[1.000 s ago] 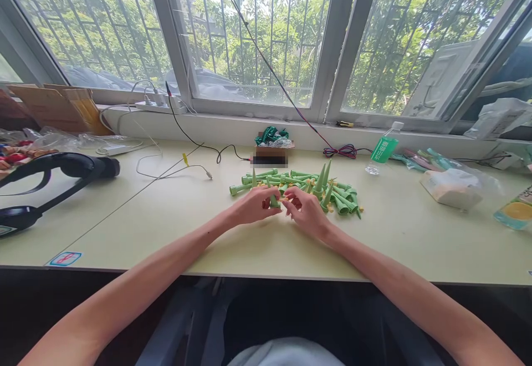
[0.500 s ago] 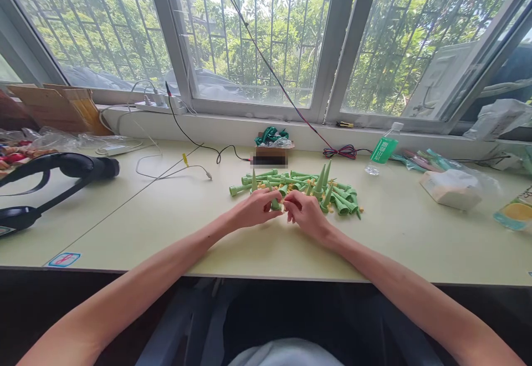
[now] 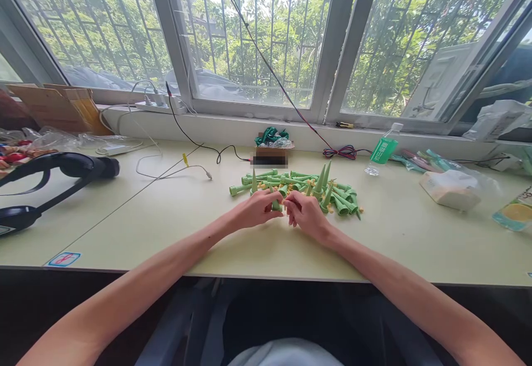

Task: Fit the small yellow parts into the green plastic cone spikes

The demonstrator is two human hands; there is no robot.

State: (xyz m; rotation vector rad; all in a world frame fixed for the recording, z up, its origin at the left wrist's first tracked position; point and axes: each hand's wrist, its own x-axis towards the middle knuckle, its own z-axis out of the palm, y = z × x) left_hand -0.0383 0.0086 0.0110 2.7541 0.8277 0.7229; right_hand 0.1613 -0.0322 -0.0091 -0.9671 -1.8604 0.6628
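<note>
My left hand (image 3: 260, 209) is closed round a green plastic spike (image 3: 275, 205), whose flared end points toward my right hand. Right beside that end, my right hand (image 3: 306, 211) has its thumb and fingers pinched together; whatever lies between them is too small to make out. Beyond both hands spreads a pile of green hollow spikes (image 3: 341, 206), with small yellow pieces (image 3: 361, 210) scattered among them. Several spikes stand point up, among them one upright spike (image 3: 254, 181) behind my left hand and a tall upright spike (image 3: 320, 180) behind my right.
Behind the pile sits a small cardboard box (image 3: 274, 150) with green material in it. A water bottle (image 3: 383, 150), a tissue pack (image 3: 446, 188) and plastic bags are on the right. On the left lie a black headset (image 3: 62, 174) and a cable (image 3: 174, 173).
My right fingers have shifted very slightly beside the held spike's flared end. Otherwise both hands and the pile look the same.
</note>
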